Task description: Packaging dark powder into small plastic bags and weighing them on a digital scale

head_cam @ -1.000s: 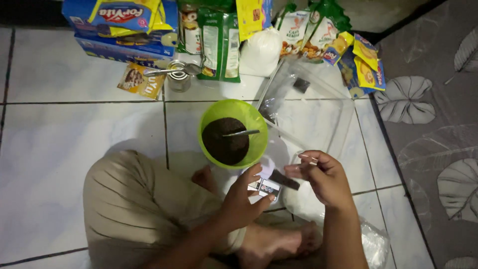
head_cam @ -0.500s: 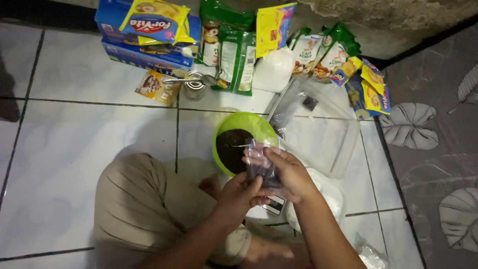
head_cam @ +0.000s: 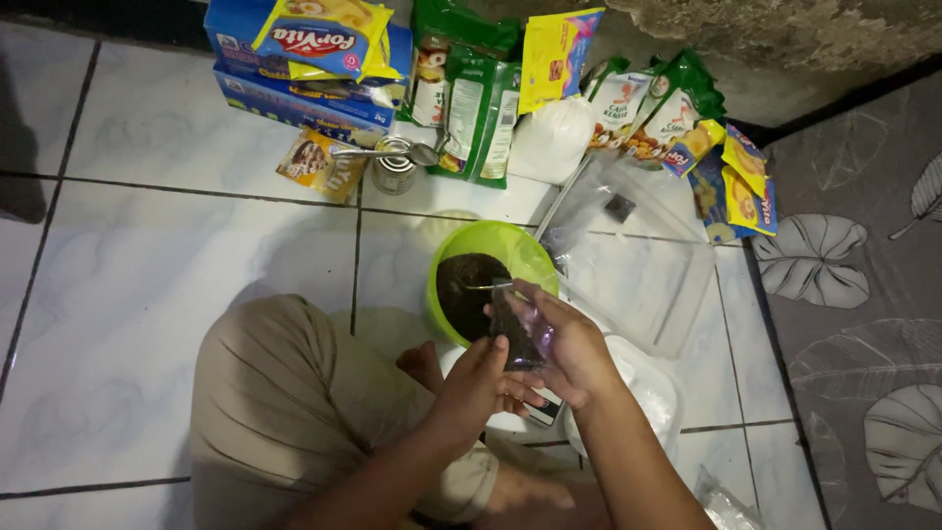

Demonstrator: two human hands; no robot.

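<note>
**Sachet held over the green bowl**

White floor tiles [head_cam: 196, 245] carry the whole setup, with snack packets [head_cam: 461, 98] lined along the wall. I see my right hand [head_cam: 569, 348] closed around a small dark sachet [head_cam: 515, 334] at the rim of the green bowl [head_cam: 491, 280], which already holds dark mix. My left hand [head_cam: 476, 383] pinches the sachet's lower end. I judge emptying it remains. Since a second ago, both hands have risen from beside the bowl to its edge.
</note>
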